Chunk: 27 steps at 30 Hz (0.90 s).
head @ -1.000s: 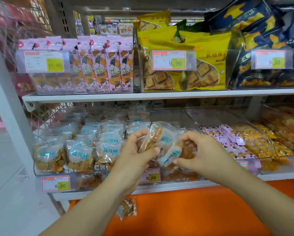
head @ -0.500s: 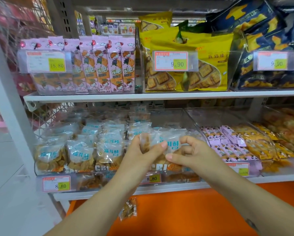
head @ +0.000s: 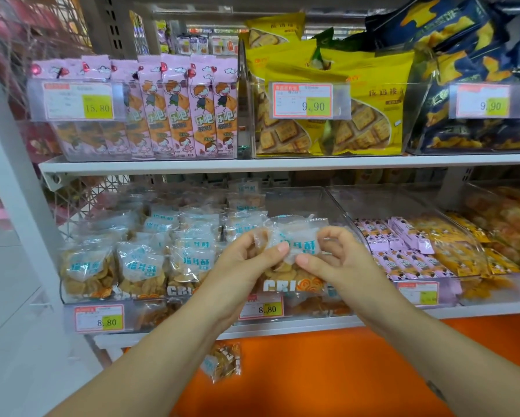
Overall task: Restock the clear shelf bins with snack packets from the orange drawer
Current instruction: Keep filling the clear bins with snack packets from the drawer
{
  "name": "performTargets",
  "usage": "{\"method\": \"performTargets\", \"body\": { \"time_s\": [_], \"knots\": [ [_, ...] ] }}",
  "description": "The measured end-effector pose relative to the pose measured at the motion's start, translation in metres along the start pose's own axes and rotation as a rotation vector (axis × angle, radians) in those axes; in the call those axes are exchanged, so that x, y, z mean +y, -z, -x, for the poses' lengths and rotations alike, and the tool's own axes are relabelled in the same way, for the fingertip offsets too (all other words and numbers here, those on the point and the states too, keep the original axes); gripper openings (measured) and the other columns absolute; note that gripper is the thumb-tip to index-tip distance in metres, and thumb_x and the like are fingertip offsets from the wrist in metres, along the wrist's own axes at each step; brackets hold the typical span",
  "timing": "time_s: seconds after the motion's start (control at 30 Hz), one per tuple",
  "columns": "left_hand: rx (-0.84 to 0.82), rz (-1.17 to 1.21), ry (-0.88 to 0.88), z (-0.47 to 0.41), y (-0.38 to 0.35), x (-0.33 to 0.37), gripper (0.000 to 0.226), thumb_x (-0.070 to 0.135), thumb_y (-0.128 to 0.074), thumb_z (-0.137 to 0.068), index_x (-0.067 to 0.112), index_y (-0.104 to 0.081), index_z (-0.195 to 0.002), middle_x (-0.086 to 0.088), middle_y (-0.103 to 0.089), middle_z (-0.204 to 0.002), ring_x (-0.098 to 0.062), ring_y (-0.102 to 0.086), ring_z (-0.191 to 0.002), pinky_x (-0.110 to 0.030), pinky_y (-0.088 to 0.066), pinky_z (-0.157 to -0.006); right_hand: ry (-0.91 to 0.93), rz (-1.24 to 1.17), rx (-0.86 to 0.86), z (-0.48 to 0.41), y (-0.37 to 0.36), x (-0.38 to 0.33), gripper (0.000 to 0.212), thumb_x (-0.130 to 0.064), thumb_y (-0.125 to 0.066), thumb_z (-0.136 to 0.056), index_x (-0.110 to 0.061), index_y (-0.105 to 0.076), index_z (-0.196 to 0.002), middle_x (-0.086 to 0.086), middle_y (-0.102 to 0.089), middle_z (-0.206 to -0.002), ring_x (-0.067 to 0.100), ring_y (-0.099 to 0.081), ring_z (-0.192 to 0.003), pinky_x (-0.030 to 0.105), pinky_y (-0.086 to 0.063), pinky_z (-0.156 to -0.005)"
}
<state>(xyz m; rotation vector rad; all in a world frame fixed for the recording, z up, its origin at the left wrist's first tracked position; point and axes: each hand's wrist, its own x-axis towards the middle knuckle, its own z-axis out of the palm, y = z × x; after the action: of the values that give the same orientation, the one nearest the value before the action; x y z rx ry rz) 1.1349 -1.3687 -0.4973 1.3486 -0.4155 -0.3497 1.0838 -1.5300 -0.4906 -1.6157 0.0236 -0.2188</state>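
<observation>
Both hands hold one packet up in front of the middle bin on the low shelf. The left hand pinches its left side with thumb and fingers. The right hand pinches its right side, so each grip is tight on the packet. The packet is clear, with blue letters and brown snacks inside. It stands up, just above other snacks in that bin. The left bin is full of the same kind in rows. Near, under the shelf, is the orange drawer. A loose packet lies at its left side.
</observation>
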Motion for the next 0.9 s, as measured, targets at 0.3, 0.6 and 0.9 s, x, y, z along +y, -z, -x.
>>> {"method": "performTargets", "body": {
  "time_s": [0.3, 0.6, 0.9],
  "knots": [
    [-0.117, -0.513, -0.145, 0.000, -0.002, 0.017, 0.050, 0.044, -0.065, -0.073, 0.038, -0.052, -0.121, 0.017, -0.065, -0.115, 0.002, -0.063, -0.100, -0.019, -0.054, -0.081, 0.086, 0.215, -0.034, 0.002, 0.014, 0.004, 0.057, 0.000, -0.071, -0.079, -0.024, -0.047, -0.124, -0.006, -0.068, -0.109, 0.002, -0.065, -0.097, 0.020, -0.054, -0.082],
    [-0.127, -1.720, -0.102, -0.051, 0.056, 0.035, 0.112, 0.097, -0.019, -0.051, 0.043, -0.014, -0.149, 0.016, -0.017, -0.157, -0.013, -0.008, -0.147, -0.056, 0.000, -0.117, 0.084, 0.210, 0.251, -0.110, 0.022, 0.028, 0.041, 0.000, -0.068, -0.082, -0.014, -0.046, -0.114, 0.001, -0.062, -0.114, 0.012, -0.059, -0.099, 0.024, -0.048, -0.088],
    [-0.268, -1.717, 0.017, -0.074, 0.070, 0.028, 0.109, 0.090, -0.044, -0.051, 0.043, -0.019, -0.147, 0.021, -0.012, -0.156, -0.008, -0.015, -0.144, -0.057, 0.003, -0.116, -0.109, 0.670, 0.075, -0.218, 0.002, 0.061, 0.058, -0.020, -0.064, -0.090, -0.017, -0.034, -0.139, 0.001, -0.053, -0.121, 0.018, -0.052, -0.100, 0.010, -0.040, -0.071]
  ]
}}
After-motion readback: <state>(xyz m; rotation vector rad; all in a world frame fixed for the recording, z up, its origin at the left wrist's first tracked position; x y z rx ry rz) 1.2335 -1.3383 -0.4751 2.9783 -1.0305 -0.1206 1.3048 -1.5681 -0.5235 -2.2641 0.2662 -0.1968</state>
